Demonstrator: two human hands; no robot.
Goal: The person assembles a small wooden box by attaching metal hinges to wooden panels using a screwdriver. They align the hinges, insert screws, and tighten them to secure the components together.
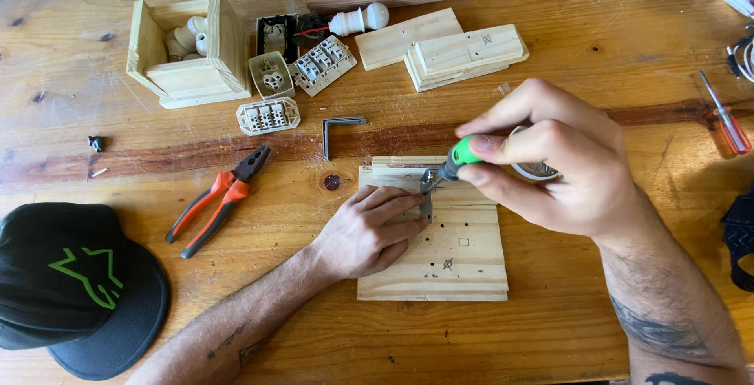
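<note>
My left hand [365, 232] lies flat on the wooden board [463, 255], fingers narrow, pinning a small metal bracket [426, 206] at the board's 11 o'clock corner. My right hand [561, 165] is closed around the green-handled screwdriver [454, 164], tip meeting the bracket. I judge good practice here to be: keep the shaft in line with the screw, press down firmly, turn slowly, and hold the fingertips clear of the tip. A spare bracket [338, 130] lies at 11 o'clock off the board; pliers [220, 200] rest at 9 o'clock.
</note>
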